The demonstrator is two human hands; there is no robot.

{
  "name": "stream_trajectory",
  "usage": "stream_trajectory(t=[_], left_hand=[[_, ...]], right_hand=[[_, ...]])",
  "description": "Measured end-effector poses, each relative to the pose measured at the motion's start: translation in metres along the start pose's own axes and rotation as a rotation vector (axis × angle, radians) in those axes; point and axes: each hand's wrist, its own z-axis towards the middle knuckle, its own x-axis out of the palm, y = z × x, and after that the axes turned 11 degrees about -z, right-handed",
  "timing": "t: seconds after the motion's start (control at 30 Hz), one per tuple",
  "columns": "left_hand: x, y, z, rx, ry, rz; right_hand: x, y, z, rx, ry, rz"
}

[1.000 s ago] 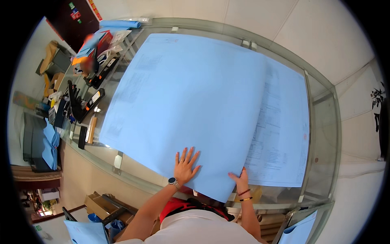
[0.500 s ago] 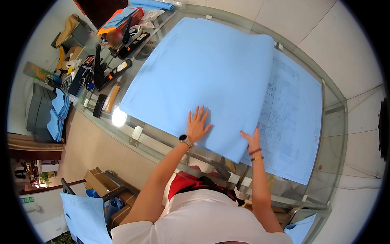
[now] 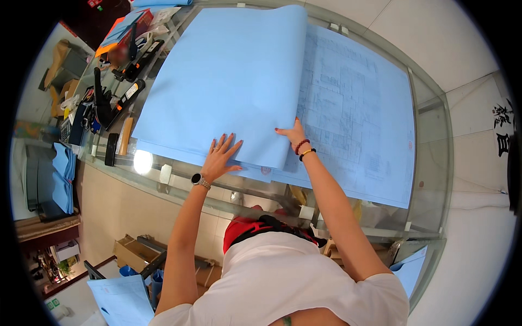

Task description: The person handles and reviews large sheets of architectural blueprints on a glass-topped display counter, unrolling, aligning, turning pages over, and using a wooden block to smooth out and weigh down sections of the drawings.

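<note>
A large blue sheet (image 3: pixel 228 70) is folded over leftward, its plain back facing up and its right side curving in a loose fold. Beneath and to the right, a blueprint (image 3: pixel 353 103) with dark line drawings lies face up. My left hand (image 3: pixel 218 158) rests with fingers spread on the near edge of the folded sheet. At the fold, my right hand (image 3: pixel 294 134) has its thumb over the sheet's edge, and the other fingers are partly hidden behind it. Both papers lie on a glass table (image 3: pixel 433 136).
Left of the paper are a black heavy-duty stapler (image 3: pixel 111 106), a second stapler (image 3: pixel 142 60), a wooden strip (image 3: pixel 126 136) and a black block (image 3: pixel 111 149). More blue folded papers (image 3: pixel 64 179) lie on a grey machine at the far left. An open cardboard box (image 3: pixel 133 252) stands below.
My right hand has moved farther away and left along the fold, and the folded sheet's right side has shifted left, uncovering more of the blueprint. My left hand remains flat on the sheet.
</note>
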Motion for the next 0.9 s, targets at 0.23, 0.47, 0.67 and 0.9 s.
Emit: stream_trajectory(t=[0.23,0.47,0.67,0.9], left_hand=[[-0.004,-0.009,-0.014,0.064,0.061,0.026],[0.008,-0.005,-0.024,0.035,0.009,0.033],[0.005,-0.009,-0.024,0.007,-0.007,0.002],[0.010,-0.014,-0.027,0.007,-0.027,0.005]], right_hand=[[0.015,-0.019,-0.013,-0.030,-0.015,-0.052],[0.019,-0.037,-0.016,-0.048,-0.018,-0.057],[0.017,-0.032,-0.015,-0.057,-0.003,-0.086],[0.009,-0.026,-0.022,-0.065,0.027,-0.117]])
